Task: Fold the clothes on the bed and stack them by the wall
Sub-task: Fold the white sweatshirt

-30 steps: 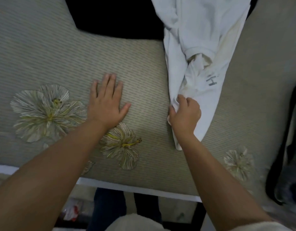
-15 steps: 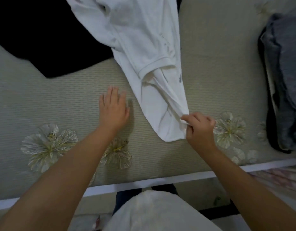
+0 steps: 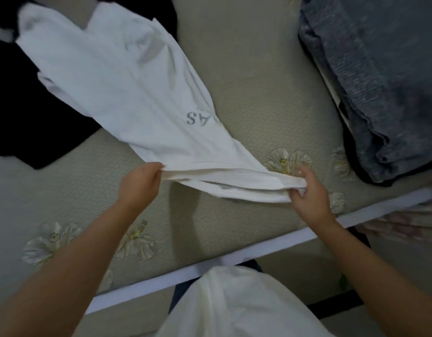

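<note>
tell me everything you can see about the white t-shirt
The white t-shirt looks like soft cotton knit, crumpled and unfolded, with grey printed letters, "AS" readable, near its lower part. It stretches diagonally from upper left toward the near bed edge. Its far end lies partly over a black garment; the rest drapes on the beige flowered mattress cover. The near edge is held taut: the left hand pinches one end, the right hand grips the other, bunched.

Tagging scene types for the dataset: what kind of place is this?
Probably a bedroom: a bed with a flower-patterned cover and white frame edge, clothes on it, and both hands holding a white shirt.
</note>
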